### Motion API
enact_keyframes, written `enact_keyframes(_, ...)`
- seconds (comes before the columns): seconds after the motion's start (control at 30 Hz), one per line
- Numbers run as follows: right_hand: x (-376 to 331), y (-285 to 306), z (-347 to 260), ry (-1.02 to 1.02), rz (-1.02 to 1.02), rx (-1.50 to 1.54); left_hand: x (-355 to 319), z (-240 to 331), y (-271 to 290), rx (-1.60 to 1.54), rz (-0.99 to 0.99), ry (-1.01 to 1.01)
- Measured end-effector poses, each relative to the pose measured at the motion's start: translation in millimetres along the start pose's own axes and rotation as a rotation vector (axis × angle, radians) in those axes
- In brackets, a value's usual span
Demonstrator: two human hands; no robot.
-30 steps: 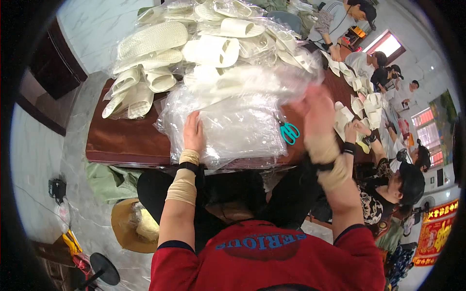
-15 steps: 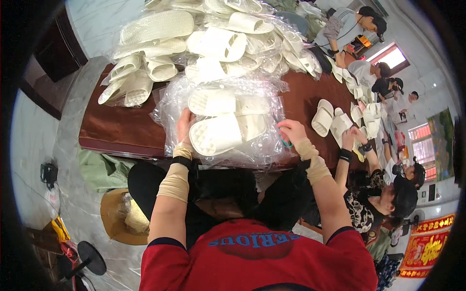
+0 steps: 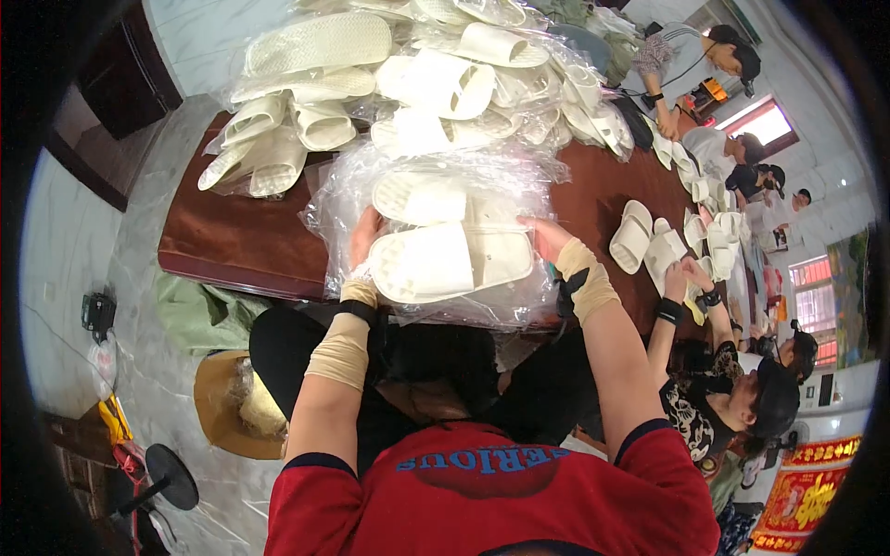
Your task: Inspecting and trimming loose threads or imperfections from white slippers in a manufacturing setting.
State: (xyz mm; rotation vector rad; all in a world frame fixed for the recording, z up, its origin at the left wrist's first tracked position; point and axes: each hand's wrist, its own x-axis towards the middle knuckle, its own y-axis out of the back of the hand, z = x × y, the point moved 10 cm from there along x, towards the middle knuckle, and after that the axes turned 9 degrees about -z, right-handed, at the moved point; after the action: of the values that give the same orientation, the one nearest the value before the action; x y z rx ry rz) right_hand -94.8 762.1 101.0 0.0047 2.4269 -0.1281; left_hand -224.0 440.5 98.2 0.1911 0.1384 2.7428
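Observation:
A pair of white slippers (image 3: 425, 262) lies side by side in front of me, on a layer of clear plastic bags (image 3: 338, 190). Whether the pair is inside a bag or on top of one, I cannot tell. At the toe end, my left hand (image 3: 367, 243) is closed on the slippers, its fingers partly hidden. My right hand (image 3: 551, 239) grips the heel end of the nearer slipper, fingertips at its edge. Something small and teal shows beside my right palm, too hidden to name. Both forearms wear beige sleeves and dark wristbands.
Beyond the pair rises a heap of bagged white slippers (image 3: 436, 83) on the brown table (image 3: 232, 236). Loose slippers (image 3: 632, 237) lie at right, near a co-worker's hands (image 3: 686, 276). A cardboard box (image 3: 222, 408) stands on the floor at lower left.
My right hand has moved left and now touches the heel end of the slippers. The nearer slipper lies straighter. My left hand stays at the toe end. The whole view has shifted slightly.

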Motion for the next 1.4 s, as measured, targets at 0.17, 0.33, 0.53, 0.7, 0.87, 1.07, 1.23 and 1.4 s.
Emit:
enact_keyframes(0.17,-16.3,-12.0,-10.9,0.184,-0.013,0.106,-1.4,-6.3,-1.2,-0.213,0.033,-0.033)
enact_keyframes(0.33,-18.6,8.5,1.3,0.387,0.171,0.266,2.1,8.9,-0.8,-0.31,-0.052,-0.057)
enact_keyframes(0.53,-11.6,20.0,19.1,0.311,0.266,0.246,6.7,71.7,49.4,-0.164,-0.028,-0.159)
enact_keyframes(0.7,-11.3,-5.1,-5.5,0.471,0.168,0.158,-16.1,126.4,31.1,0.427,0.04,-0.413)
enact_keyframes(0.87,8.3,-23.4,9.3,0.323,0.137,0.14,-13.2,82.8,-1.7,0.835,-0.078,-0.239)
enact_keyframes(1.07,-33.8,23.9,-0.6,0.407,0.228,-0.049,-12.4,42.8,-11.4,1.099,-0.066,-0.184)
enact_keyframes(1.23,-120.3,109.4,11.1,0.385,0.425,-0.139,-14.0,45.2,-11.4,1.1,-0.012,-0.216)
enact_keyframes(1.4,-227.7,187.5,13.5,0.354,0.779,-0.377,-14.3,44.3,-12.4,1.129,0.009,-0.21)
